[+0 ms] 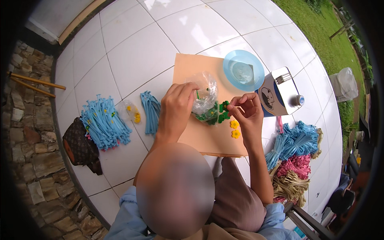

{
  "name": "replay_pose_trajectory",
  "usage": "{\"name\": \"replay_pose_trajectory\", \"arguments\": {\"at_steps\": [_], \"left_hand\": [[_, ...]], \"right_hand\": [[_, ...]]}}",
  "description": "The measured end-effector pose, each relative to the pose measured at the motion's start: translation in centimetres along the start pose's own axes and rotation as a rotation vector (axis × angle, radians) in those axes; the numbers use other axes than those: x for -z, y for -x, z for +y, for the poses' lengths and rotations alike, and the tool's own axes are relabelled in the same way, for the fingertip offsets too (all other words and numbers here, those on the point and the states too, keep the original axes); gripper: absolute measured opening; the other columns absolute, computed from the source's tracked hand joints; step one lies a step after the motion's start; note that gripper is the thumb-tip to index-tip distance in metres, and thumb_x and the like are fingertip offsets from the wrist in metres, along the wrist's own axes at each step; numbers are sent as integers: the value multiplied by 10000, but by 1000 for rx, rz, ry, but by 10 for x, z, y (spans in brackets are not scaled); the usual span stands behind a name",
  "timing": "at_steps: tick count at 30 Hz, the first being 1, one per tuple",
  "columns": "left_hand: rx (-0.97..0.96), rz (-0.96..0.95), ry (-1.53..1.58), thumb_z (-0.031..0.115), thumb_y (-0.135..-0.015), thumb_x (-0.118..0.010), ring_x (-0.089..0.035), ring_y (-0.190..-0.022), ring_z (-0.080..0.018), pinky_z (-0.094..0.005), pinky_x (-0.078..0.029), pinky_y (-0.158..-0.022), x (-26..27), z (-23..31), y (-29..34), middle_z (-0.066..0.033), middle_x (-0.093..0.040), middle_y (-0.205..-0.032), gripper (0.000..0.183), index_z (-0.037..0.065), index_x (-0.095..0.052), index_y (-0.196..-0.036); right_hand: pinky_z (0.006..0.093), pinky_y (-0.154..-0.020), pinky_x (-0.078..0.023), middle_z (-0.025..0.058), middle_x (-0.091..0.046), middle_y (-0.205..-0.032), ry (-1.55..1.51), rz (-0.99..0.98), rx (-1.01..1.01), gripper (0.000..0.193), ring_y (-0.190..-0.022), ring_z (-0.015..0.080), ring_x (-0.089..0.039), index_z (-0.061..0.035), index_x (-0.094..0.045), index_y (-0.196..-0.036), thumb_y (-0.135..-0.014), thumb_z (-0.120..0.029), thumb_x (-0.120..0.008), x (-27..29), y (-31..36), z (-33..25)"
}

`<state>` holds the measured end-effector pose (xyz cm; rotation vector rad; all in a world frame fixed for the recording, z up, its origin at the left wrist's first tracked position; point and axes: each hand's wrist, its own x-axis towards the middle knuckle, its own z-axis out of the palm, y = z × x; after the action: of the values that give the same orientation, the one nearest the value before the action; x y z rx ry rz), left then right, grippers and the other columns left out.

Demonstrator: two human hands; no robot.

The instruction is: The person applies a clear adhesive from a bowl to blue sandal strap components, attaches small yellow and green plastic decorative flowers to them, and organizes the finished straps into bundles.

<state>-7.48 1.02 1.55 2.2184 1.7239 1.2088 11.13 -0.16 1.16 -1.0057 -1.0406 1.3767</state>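
Observation:
A clear plastic bag point(205, 90) with green flower-shaped pieces point(210, 116) in its lower part lies on a tan board point(188, 68). My left hand point(178, 104) is closed, thumb and forefinger pinching the left side of the bag. On the other side, my right hand point(249, 114) has thumb and forefinger together at a green flower point(226, 105) by the bag's right edge; the other fingers are curled loosely. Two yellow flowers point(235, 129) lie just below, on the board.
Behind the board's right corner sit a light-blue plate point(228, 72) and a tin canister point(286, 94). Blue stem bundles point(105, 124), a small bag of yellow pieces point(130, 111) and a brown pouch point(80, 142) lie left; blue, pink and tan bundles point(294, 168) lie right.

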Motion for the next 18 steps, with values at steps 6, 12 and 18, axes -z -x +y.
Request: {"name": "replay_pose_trajectory", "arguments": {"at_steps": [6, 12, 18], "left_hand": [[-65, -73, 359, 17, -717, -690, -601, -768, -221, -324, -490, -652, -2, 47, 6, -63, -604, -815, 185, 44, -607, -881], [202, -226, 762, -15, -722, -685, -642, -734, -198, -282, -529, -653, -14, 49, 6, -79, -625, -813, 172, 11, -614, -877], [182, -279, 502, -47, -743, -640, -655, -759, -185, -302, -555, -679, -22, 47, -6, -78, -641, -804, 118, -2, -599, -845]], "right_hand": [[224, -613, -488, 89, -589, -818, 32, 22, -7, 291, -691, 111, -585, -57, -402, -896, -785, 37, -654, 3, 2, -13], [231, -607, -480, 99, -609, -785, -92, -48, -72, 310, -700, 124, -593, -64, -401, -892, -777, 8, -681, 18, 5, -16], [255, -627, -495, 91, -602, -797, 105, 40, 101, 288, -713, 135, -598, -53, -406, -877, -781, 21, -667, 36, -4, -11]]}}
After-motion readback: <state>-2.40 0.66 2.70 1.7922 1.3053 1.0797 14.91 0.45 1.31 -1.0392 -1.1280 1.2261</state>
